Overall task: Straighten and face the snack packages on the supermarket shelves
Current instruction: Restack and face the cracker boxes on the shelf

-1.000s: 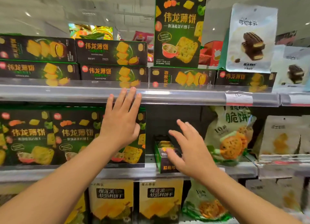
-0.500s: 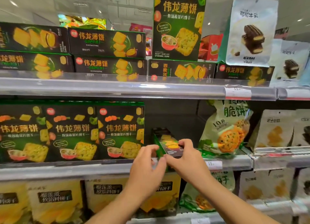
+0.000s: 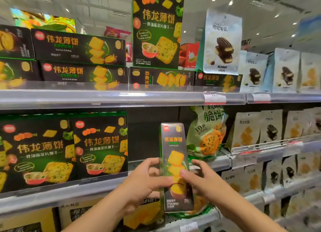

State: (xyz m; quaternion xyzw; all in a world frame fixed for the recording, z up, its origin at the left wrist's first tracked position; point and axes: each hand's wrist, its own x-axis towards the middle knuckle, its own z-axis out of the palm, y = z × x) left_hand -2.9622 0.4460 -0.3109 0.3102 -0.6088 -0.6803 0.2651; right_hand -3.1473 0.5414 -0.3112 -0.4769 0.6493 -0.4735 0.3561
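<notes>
Since half a second ago the narrow box (image 3: 175,167) has come up off the middle shelf (image 3: 97,185), where it lay flat and end-on, and now stands upright in the air in front of the gap, front face toward you. Your left hand (image 3: 144,181) grips its left edge, thumb across the lower front; your right hand (image 3: 203,178) pinches the right edge, thumb on the front, fingers behind. It hangs just in front of the shelf lip, not resting on anything.

To its left, the two wide boxes (image 3: 83,148) stand faced up on the same shelf, a dark gap between them and your box. To its right, the green bag (image 3: 206,134) leans toward the gap, close behind the box.

Risks, as a guess:
- Tall and thin, so it likely tips once you let go unless it leans on a neighbour.
- Pushing it in could catch the leaning bag and knock it further askew.
- The bottom edge may snag the clear shelf lip going back in.
- You hold it low, so the top could swing and twist the face off-square.
</notes>
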